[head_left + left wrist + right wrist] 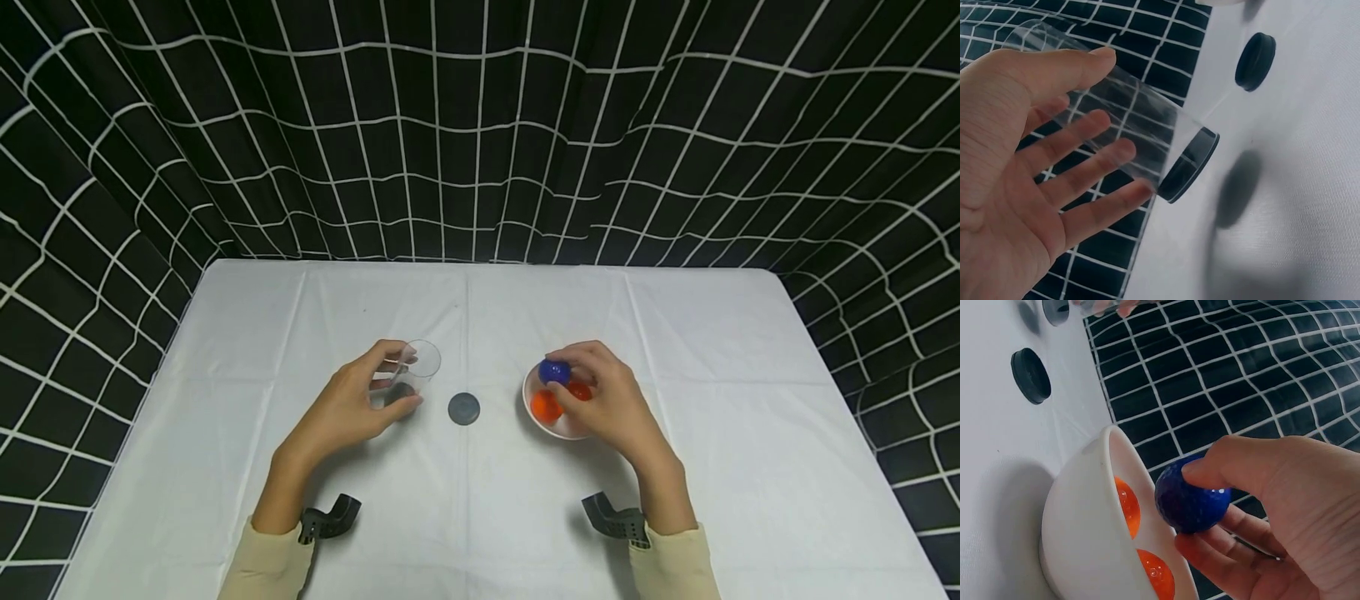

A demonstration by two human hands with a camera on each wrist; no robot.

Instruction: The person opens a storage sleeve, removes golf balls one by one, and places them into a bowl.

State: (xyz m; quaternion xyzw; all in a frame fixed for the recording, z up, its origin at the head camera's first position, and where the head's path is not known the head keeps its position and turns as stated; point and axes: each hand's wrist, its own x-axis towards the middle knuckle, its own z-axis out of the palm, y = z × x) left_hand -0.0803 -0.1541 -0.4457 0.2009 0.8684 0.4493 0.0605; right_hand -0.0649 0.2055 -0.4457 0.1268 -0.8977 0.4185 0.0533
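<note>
My left hand (pixel 341 404) grips a clear cylindrical container (pixel 1150 115) with a dark base (pixel 1192 164), thumb on one side and fingers on the other. The container is tilted in the left wrist view, its base apart from its shadow on the cloth. With thumb and fingertips, my right hand (pixel 615 400) pinches a shiny blue ball (pixel 1188 497) with a dimpled surface. That ball is over a white bowl (pixel 1079 525), near its rim. Inside the bowl lie an orange ball (pixel 546 407) and a redder one (pixel 580 391), partly hidden by the right hand in the head view.
A round dark lid (pixel 463 408) lies on the table between container and bowl. White cloth (pixel 465 517) covers the table. Black curtains (pixel 480 133) with a white grid stand behind it and at both sides. Each wrist wears a dark camera mount (pixel 330 518).
</note>
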